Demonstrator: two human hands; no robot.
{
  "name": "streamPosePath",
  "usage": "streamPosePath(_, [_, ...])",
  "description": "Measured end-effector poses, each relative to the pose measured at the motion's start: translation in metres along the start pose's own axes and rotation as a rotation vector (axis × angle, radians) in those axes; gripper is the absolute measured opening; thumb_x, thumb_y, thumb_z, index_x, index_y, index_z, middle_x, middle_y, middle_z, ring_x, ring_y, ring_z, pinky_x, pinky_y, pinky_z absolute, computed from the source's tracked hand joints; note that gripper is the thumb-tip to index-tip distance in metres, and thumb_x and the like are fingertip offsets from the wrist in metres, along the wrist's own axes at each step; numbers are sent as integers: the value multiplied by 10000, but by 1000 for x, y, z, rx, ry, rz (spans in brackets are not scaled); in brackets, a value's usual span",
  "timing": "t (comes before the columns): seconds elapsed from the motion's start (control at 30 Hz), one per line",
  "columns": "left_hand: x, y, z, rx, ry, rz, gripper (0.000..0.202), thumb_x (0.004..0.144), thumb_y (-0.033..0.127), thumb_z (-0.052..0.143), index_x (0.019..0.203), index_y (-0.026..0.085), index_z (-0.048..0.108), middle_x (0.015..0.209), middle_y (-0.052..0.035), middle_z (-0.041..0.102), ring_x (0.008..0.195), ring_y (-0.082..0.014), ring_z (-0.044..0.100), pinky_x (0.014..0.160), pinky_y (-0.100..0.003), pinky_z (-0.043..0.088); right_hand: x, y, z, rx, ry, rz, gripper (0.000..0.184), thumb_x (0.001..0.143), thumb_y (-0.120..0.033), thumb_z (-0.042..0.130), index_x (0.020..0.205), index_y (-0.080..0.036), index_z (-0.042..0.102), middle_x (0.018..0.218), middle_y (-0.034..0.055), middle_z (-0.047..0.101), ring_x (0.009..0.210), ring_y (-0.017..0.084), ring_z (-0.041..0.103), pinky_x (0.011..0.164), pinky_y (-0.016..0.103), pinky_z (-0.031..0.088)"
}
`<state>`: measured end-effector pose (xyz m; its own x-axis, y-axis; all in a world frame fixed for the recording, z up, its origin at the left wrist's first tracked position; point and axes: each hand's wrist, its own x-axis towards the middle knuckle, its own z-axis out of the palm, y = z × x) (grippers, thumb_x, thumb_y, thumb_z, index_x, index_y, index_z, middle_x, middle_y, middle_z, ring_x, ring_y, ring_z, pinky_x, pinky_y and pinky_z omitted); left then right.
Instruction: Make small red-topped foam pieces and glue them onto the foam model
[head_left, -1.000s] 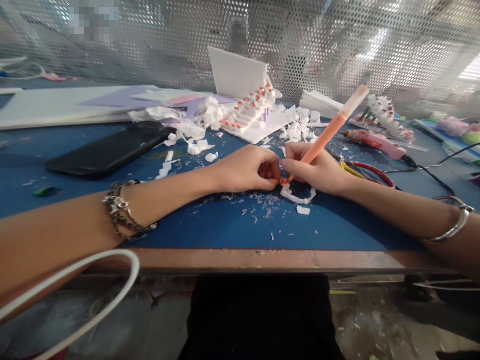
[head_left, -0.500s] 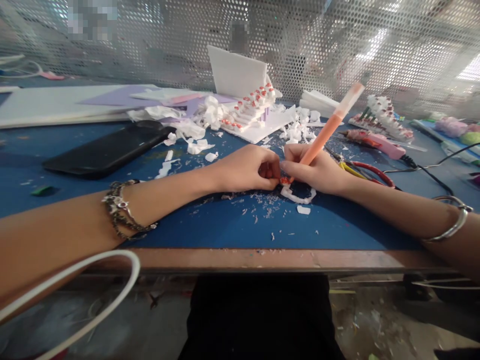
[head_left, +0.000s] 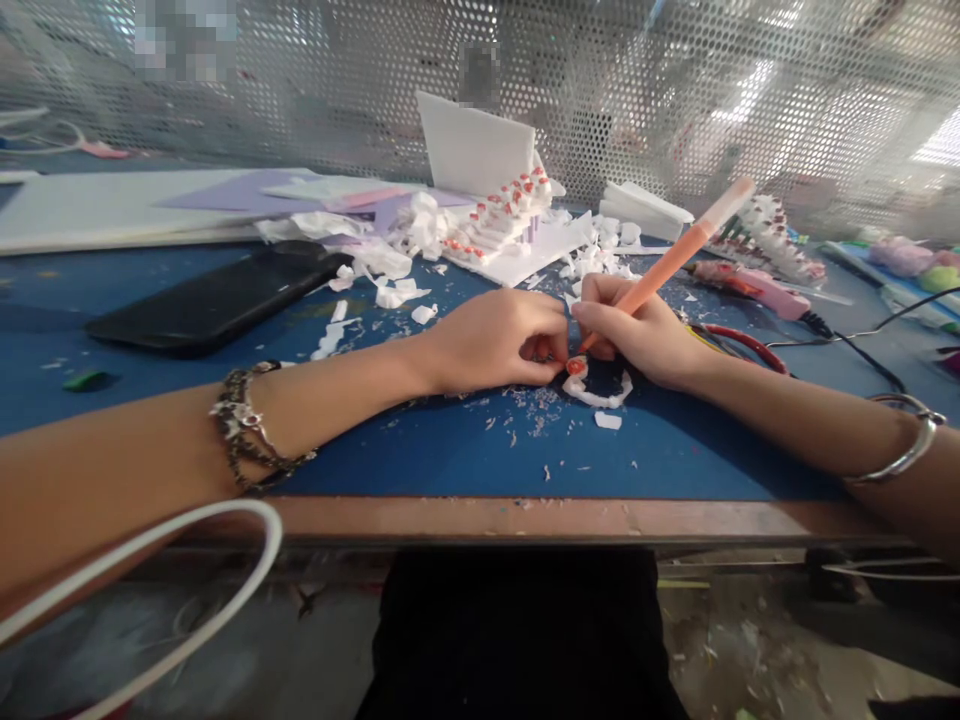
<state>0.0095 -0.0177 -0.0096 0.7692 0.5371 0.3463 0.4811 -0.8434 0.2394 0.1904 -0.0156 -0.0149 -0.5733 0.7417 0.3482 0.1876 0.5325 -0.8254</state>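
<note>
An orange felt-tip marker [head_left: 671, 260] slants up to the right out of my right hand [head_left: 637, 330], whose fingers are closed around its lower part. Its tip points down at a small white piece coloured red [head_left: 575, 367] at one end of a curled white strip [head_left: 600, 399]. My left hand [head_left: 514, 340] is closed in a pinch at that same end, fingertips against the piece. The strip curves over the blue tabletop [head_left: 465, 450] below the two hands. Part of the left fingertips' grip is hidden.
Behind stands a white foam model [head_left: 502, 215] with red-dotted pieces, amid white scraps [head_left: 397, 292]. A black phone [head_left: 217, 300] lies left. To the right are a pink glue gun [head_left: 765, 287], red-handled pliers [head_left: 742, 345] and another white model [head_left: 772, 235]. A white cable [head_left: 259, 515] loops in front.
My right hand has shifted slightly right and the marker leans further right. Its tip has drawn back a little, leaving the red-coloured end more exposed. My left hand has barely moved.
</note>
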Motion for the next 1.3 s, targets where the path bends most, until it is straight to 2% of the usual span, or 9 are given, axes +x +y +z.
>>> streamPosePath(0.3, [-2, 1, 0, 195, 55, 83, 99, 735, 236, 538, 712, 163, 601, 706, -5, 550, 609, -95, 507, 572, -214, 360, 0, -1, 0, -7, -18, 24, 240, 791, -140, 472, 587, -182, 354, 475, -77, 354, 441, 26, 344, 397, 178, 242])
streamPosePath(0.5, [-2, 2, -1, 248, 54, 67, 106, 732, 244, 531, 704, 163, 594, 707, -8, 549, 614, -100, 508, 572, -220, 357, 0, -1, 1, -11, -9, 39, 250, 776, -122, 482, 571, -181, 354, 472, -75, 349, 438, 26, 340, 394, 176, 240])
streamPosePath(0.7, [0, 2, -2, 90, 16, -29, 90, 693, 221, 545, 714, 161, 608, 690, -5, 553, 610, -97, 516, 568, -208, 373, 1, 5, 2, 250, 132, 53, 284, 813, -266, 500, 594, -196, 335, 467, -82, 341, 395, 29, 291, 381, 188, 233])
streamPosePath(0.87, [0, 1, -4, 4, -60, -119, 133, 708, 234, 530, 768, 150, 615, 727, -14, 566, 605, -93, 519, 583, -206, 392, 4, 5, -1, 234, 233, 61, 334, 820, -394, 490, 595, -202, 334, 447, -90, 295, 375, 29, 251, 377, 197, 223])
streamPosePath(0.97, [-1, 2, -7, 21, -65, -98, 265, 727, 249, 514, 963, 158, 592, 875, -35, 572, 637, -95, 525, 653, -227, 408, 6, 3, -7, 89, 287, 22, 343, 817, -448, 473, 609, -204, 350, 465, -81, 311, 393, 37, 272, 395, 210, 243])
streamPosePath(1.1, [-3, 2, -8, 4, -85, -1, 427, 771, 293, 491, 1190, 215, 471, 1067, -59, 521, 817, -133, 542, 795, -260, 398, 7, -2, -22, -325, 327, -34, 303, 778, -375, 544, 601, -189, 383, 541, -47, 387, 493, 53, 342, 470, 226, 282])
streamPosePath(1.2, [-2, 2, -7, -25, -120, 4, 438, 804, 355, 467, 1226, 239, 435, 1119, -62, 499, 889, -149, 532, 821, -266, 390, 5, -6, -38, -677, 244, -32, 206, 738, -299, 580, 640, -178, 445, 596, -22, 467, 539, 68, 378, 505, 238, 276])
streamPosePath(1.3, [-2, 2, -6, -46, -105, -48, 434, 817, 407, 450, 1207, 215, 437, 1078, -66, 525, 863, -146, 539, 794, -262, 399, 5, -5, -57, -976, 153, -4, 78, 717, -201, 551, 689, -174, 484, 602, -6, 496, 541, 82, 380, 520, 252, 257])
